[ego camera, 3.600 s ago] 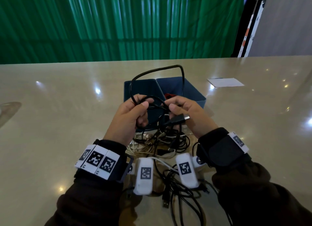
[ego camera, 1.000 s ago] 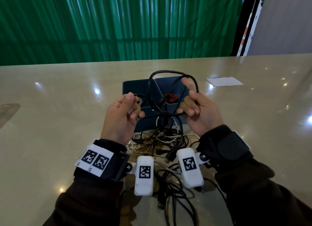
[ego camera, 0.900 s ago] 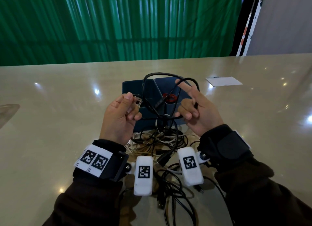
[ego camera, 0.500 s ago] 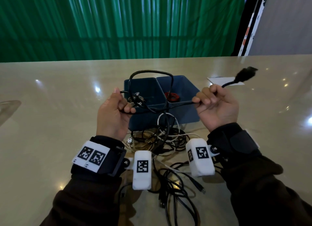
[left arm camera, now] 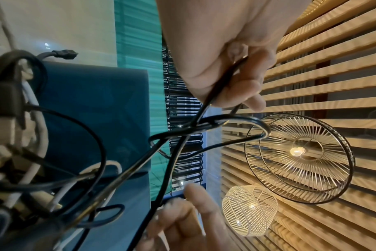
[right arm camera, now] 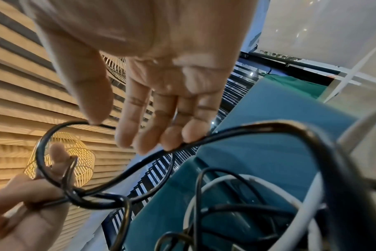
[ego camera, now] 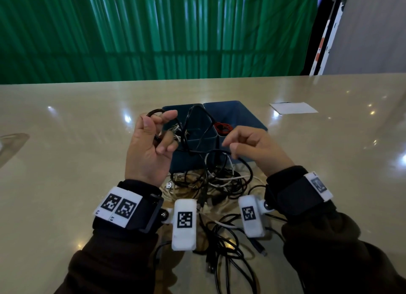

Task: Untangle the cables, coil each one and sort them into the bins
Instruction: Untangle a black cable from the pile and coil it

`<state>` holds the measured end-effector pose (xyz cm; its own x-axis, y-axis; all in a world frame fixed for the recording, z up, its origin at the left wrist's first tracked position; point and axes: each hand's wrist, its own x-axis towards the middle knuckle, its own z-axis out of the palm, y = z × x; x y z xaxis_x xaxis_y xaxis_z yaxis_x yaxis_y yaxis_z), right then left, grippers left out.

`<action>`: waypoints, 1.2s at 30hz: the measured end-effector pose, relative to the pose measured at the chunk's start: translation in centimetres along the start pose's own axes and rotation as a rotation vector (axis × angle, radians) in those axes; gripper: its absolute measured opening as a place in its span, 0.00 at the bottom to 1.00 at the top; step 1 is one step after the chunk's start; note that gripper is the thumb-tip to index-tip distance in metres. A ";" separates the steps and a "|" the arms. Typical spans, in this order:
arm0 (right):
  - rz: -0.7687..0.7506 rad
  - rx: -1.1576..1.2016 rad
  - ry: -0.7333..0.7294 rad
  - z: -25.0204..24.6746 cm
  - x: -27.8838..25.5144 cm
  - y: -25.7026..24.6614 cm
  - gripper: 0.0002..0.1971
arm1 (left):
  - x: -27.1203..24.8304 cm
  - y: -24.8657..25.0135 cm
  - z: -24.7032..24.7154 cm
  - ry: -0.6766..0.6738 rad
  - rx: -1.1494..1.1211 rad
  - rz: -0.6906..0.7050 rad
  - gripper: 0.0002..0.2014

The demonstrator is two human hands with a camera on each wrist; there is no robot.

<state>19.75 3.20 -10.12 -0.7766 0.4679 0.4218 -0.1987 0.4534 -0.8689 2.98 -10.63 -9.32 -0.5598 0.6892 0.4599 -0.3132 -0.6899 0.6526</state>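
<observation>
— Beige polished table (ego camera: pixel 66 140), two blue bins (ego camera: pixel 237 113) side by side on it, and a tangle (ego camera: pixel 211 181) of black and white cords heaped just in front of them.

— Step in hand?

— Looks like coiling. Black cable (ego camera: pixel 208 150) lifted clear above the heap, strung between both hands, its tail dropping back into the tangle. Plenty left to do, judging by that heap.

— Left hand (ego camera: pixel 147 153)?

— Raised in front of the left bin, clamped on a few small turns of the black cable, pinched between thumb and curled fingers (left arm camera: pixel 243 88).

— Right hand (ego camera: pixel 261 148)?

— Lower, near the right bin, loose rather than gripping. Relaxed fingertips (right arm camera: pixel 174 141) just touching the strand, thumb tip brushing the loop beside them.

— Next move?

— Probably another turn: catch the slack with the right, carry it over to the left, lay it on the pinched turns. Worth keeping the pinch firm and feeding gently, so as not to drag the heap along.
</observation>
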 end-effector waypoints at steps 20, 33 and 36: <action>0.000 0.101 -0.023 2.6 0.0 -1.6 0.04 | -0.6 -1.2 0.8 -0.167 0.143 -0.124 0.14; 0.014 0.923 0.161 -1.1 0.0 -1.7 0.32 | 0.2 0.1 -0.8 -0.259 0.084 -0.100 0.16; 0.062 0.909 0.244 -1.1 -0.1 -2.0 0.18 | 0.3 0.6 -1.1 -0.349 -0.059 -0.086 0.24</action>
<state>20.86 3.14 -8.14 -0.6754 0.6637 0.3215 -0.6313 -0.2951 -0.7172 1.79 -11.06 -9.43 -0.2374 0.7725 0.5890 -0.3969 -0.6306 0.6670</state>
